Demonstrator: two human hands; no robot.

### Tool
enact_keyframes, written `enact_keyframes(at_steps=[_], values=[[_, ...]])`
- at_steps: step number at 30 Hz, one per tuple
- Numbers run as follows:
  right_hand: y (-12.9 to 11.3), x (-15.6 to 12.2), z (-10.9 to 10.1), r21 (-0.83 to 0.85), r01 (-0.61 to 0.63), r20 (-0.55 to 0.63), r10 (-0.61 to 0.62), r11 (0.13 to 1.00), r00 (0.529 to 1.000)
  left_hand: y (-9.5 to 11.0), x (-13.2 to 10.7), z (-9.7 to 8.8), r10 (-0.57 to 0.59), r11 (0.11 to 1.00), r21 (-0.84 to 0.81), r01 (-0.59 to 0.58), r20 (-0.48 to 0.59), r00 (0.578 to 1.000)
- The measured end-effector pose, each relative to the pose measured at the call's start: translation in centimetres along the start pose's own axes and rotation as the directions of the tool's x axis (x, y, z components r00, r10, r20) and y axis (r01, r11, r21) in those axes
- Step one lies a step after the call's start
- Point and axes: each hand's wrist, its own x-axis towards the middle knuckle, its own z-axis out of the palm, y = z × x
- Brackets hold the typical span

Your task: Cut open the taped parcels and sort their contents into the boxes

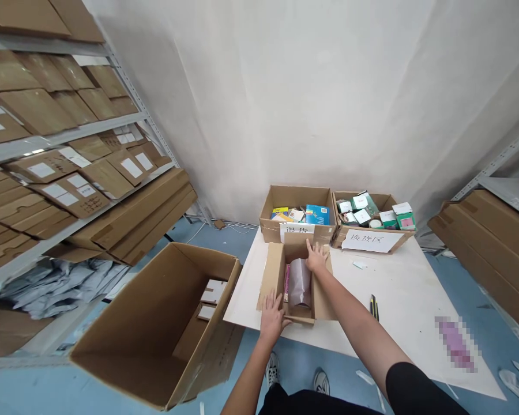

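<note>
A small open cardboard box (273,275) lies on the white table (398,300) in front of me. Inside it rests a pale pink wrapped packet (300,281) with a thin pink item beside it. My left hand (271,316) lies flat with spread fingers on the box's near left corner. My right hand (316,257) reaches to the far end of the box, fingers spread on its far flap. Neither hand holds anything.
Two open cartons of small goods (297,214) (372,218) with paper labels stand at the table's far edge. A box cutter (374,307) lies right of the small box. A large open carton (164,323) sits on the floor at left, below shelves of flat cardboard (69,173).
</note>
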Motion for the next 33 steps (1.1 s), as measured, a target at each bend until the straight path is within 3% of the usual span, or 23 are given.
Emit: enact_keyframes(at_steps=[7,11,15,18,22,25,28,33], values=[[-4.0,2.6,0.7,-0.18,-0.044,0.18,0.077,0.983,0.981,-3.8,-2.5,0.9,-0.017,0.999,0.041,0.027,-0.207,0.978],[-7.9,3.0,2.9,-0.105,0.059,0.282,-0.027,0.993,0.959,-5.7,-4.3,0.4,-0.103,0.992,0.054,0.118,-0.23,0.968],[-11.6,3.1,4.9,-0.104,0.017,0.234,0.008,0.994,0.972,-6.3,-4.5,-0.2,-0.115,0.991,0.049,0.125,-0.174,0.978],[-12.3,2.9,5.1,-0.141,0.024,0.195,0.004,0.99,0.981,-6.5,-3.5,-0.7,-0.093,0.995,0.028,0.097,-0.117,0.989],[-11.8,1.1,4.7,-0.177,0.123,0.011,-0.123,0.976,0.992,-7.4,-1.9,-1.5,-0.083,0.997,0.004,0.083,-0.082,0.993],[-12.1,-1.1,5.4,-0.141,0.287,-0.057,-0.297,0.948,0.953,-8.3,-0.8,-1.8,-0.066,0.998,-0.011,0.065,-0.066,0.996],[-12.9,-2.7,7.3,-0.058,0.404,0.109,-0.396,0.913,0.912,-8.9,-0.1,-1.9,-0.055,0.998,-0.026,0.054,-0.06,0.997],[-13.6,-2.8,11.2,-0.065,0.251,0.464,-0.193,0.966,0.864,-9.5,-0.2,-1.9,-0.075,0.997,-0.033,0.073,-0.063,0.995]])
